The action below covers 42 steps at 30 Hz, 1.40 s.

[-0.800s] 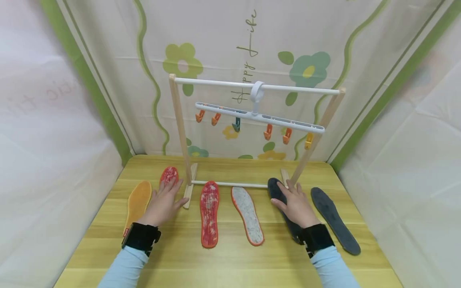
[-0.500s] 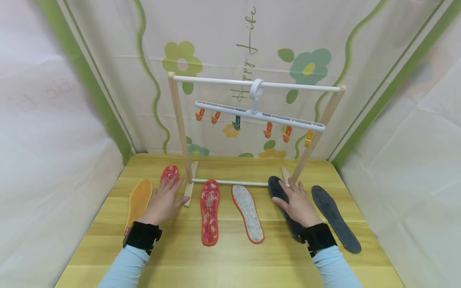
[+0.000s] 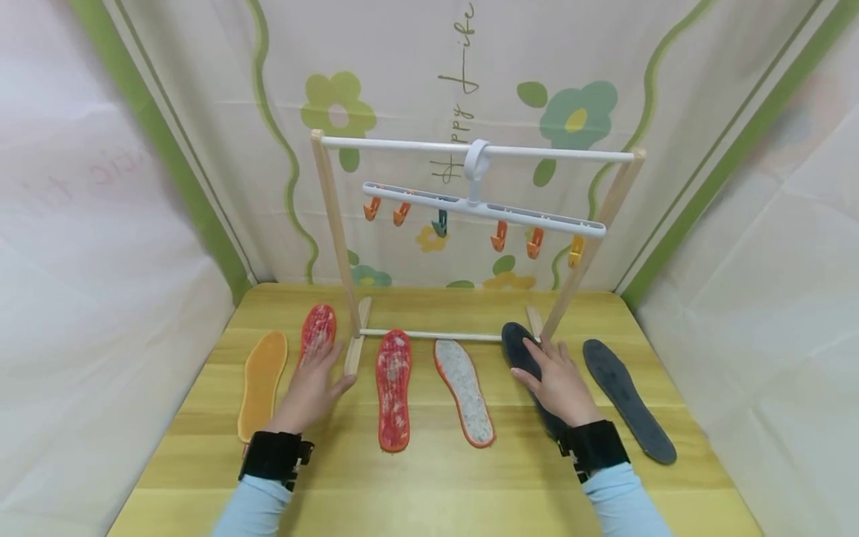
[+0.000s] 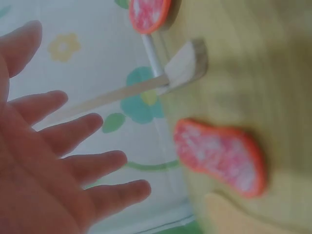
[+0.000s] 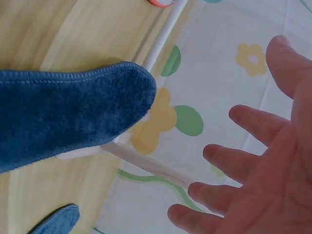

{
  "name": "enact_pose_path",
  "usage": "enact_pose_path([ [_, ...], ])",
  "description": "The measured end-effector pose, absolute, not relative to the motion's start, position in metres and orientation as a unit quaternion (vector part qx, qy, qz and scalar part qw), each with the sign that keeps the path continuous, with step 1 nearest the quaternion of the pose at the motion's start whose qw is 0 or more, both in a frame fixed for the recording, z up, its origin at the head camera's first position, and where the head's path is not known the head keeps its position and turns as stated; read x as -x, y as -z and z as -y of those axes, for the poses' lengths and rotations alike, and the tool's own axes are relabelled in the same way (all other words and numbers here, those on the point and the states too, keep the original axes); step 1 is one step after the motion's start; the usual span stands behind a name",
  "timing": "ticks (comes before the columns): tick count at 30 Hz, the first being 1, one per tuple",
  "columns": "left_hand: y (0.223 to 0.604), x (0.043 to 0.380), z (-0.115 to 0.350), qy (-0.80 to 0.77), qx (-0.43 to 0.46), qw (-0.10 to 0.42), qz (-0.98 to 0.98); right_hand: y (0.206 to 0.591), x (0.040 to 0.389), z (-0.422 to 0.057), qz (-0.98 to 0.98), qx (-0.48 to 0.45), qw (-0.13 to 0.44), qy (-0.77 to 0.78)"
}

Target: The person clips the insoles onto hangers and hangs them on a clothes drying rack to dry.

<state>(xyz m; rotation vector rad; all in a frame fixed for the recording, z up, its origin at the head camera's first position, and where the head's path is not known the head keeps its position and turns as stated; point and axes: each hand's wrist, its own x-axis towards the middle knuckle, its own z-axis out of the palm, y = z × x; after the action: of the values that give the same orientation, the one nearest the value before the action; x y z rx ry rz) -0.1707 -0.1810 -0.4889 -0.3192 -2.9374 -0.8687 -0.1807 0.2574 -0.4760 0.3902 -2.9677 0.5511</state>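
Note:
My left hand (image 3: 311, 391) hovers with spread fingers over a red-and-white insole (image 3: 318, 328), covering its lower part in the head view. In the left wrist view a gap shows between the fingers and that insole (image 4: 219, 153). My right hand (image 3: 562, 384) is likewise spread, above a dark blue insole (image 3: 518, 347). The right wrist view shows this fuzzy insole (image 5: 73, 112) apart from the fingers, which hold nothing. Between the hands lie another red-and-white insole (image 3: 394, 391) and a grey one with a red edge (image 3: 465, 393). A yellow insole (image 3: 262, 384) lies left, a second dark one (image 3: 628, 403) right.
A wooden frame (image 3: 333, 231) with a white top rod (image 3: 396, 144) stands at the table's back. From the rod hangs a white hanger (image 3: 537, 218) with several coloured clips, such as an orange clip (image 3: 499, 237). Patterned cloth (image 3: 416, 67) encloses the wooden table (image 3: 436, 492).
My left hand has shifted slightly right and down, uncovering more of the red-and-white insole beneath it. The right hand stays nearly in place. The head view has tilted a little.

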Motion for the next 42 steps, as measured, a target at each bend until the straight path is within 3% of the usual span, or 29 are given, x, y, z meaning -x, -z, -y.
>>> enact_pose_path([
  [7, 0.509, 0.165, 0.174, 0.387, 0.081, 0.0, 0.918, 0.483, 0.174, -0.257, 0.971, -0.123, 0.046, -0.199],
  [19, 0.515, 0.167, 0.163, 0.418, 0.076, -0.038, 0.904, 0.488, 0.163, -0.251, 0.966, -0.114, 0.026, -0.229],
  [31, 0.534, 0.202, 0.159, 0.461, 0.03, -0.044, 0.886, 0.484, 0.153, -0.242, 0.963, -0.127, 0.031, -0.234],
  [42, 0.53, 0.24, 0.14, 0.477, 0.015, -0.031, 0.878, 0.452, 0.142, -0.248, 0.961, -0.125, 0.107, -0.222],
])
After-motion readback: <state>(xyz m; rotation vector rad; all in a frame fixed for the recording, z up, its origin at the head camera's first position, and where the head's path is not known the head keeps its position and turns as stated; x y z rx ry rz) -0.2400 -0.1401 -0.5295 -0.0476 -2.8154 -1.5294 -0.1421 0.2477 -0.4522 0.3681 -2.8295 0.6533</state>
